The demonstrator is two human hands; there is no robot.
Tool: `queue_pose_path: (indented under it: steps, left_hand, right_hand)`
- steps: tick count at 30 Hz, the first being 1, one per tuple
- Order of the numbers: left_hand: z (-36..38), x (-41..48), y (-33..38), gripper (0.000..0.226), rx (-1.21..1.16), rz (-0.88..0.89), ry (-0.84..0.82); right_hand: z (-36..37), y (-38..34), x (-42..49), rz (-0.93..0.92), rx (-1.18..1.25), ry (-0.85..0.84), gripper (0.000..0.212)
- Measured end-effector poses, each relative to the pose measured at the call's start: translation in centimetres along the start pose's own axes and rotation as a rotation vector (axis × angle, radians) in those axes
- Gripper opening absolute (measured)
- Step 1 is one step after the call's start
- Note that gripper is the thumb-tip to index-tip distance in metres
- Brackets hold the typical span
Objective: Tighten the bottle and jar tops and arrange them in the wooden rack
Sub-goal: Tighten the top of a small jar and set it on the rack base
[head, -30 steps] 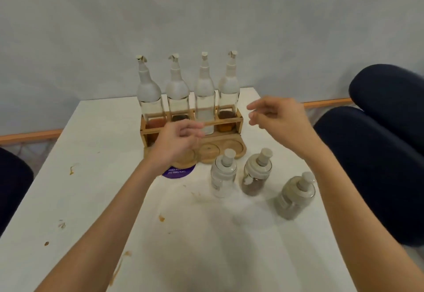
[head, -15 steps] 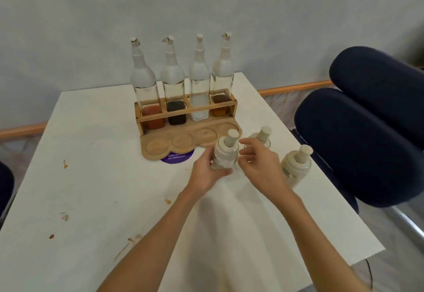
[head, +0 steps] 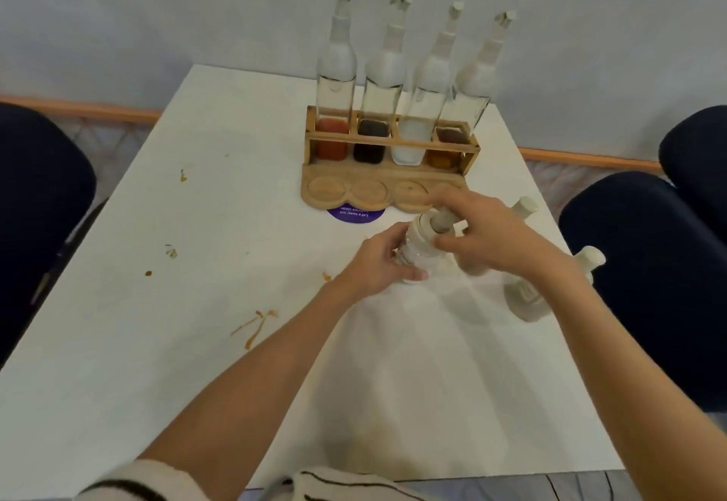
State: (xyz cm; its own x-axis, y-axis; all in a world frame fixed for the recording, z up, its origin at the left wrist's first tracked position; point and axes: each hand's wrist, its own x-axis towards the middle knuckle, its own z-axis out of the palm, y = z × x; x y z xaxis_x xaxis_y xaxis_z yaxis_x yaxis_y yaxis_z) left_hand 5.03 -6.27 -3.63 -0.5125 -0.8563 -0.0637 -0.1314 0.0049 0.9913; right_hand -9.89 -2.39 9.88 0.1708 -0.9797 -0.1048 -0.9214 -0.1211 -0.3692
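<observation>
A wooden rack [head: 346, 178] stands at the far side of the white table [head: 157, 343]. Its back slots hold several tall spouted bottles [head: 336, 79]; round recesses line its front. Just in front of it, my left hand [head: 377, 260] grips the body of a small white jar [head: 417, 248]. My right hand [head: 484, 233] curls over that jar's lid and knob. A second jar [head: 531, 296] stands to the right, partly behind my right wrist. Only the knob of a third jar [head: 525, 206] shows behind my right hand.
A purple round sticker [head: 356, 214] lies under the rack's front edge. Brown stains [head: 255, 323] mark the left half of the table. Dark blue chairs stand at the left [head: 39, 193] and the right [head: 645, 264].
Both hands came down from the rack to the nearest jar and closed on it. The jar is now tilted in my grip. The camera has moved closer and looks further down.
</observation>
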Motion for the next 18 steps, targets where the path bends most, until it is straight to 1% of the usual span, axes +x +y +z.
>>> queue_pose_path:
  steps: [2,3,8,11,12,13,16,18]
  left_hand:
    - [0.0,0.2,-0.2,0.071,-0.012,0.005,-0.005]
    - [0.0,0.2,-0.2,0.071,-0.012,0.002,-0.008]
    - [0.0,0.4,-0.5,0.069,-0.016,0.002,-0.022]
    - [0.0,0.4,-0.6,0.068,-0.017,-0.010,-0.025]
    - [-0.1,0.5,-0.6,0.068,-0.018,-0.013,-0.026]
    - [-0.1,0.5,-0.6,0.068,-0.017,-0.015,-0.027]
    - [0.0,0.6,-0.5,0.071,-0.017,-0.037,-0.022]
    - [-0.1,0.6,-0.4,0.072,-0.010,-0.048,-0.016]
  right_hand:
    - [-0.2,0.1,0.9,-0.060,-0.120,-0.026,0.029]
    - [-0.4,0.2,1.2,-0.078,-0.146,-0.035,0.025]
    - [-1.0,0.0,2.3,-0.083,-0.257,-0.094,0.018]
    - [-1.3,-0.1,2.7,-0.092,-0.309,-0.123,0.017]
    - [-1.4,-0.1,2.9,-0.095,-0.318,-0.130,0.021]
    - [-1.4,0.0,3.0,-0.089,-0.316,-0.148,0.029]
    - [-1.0,0.2,3.0,-0.092,-0.297,-0.251,0.061]
    - [-0.4,0.3,3.1,-0.141,-0.317,-0.265,0.065]
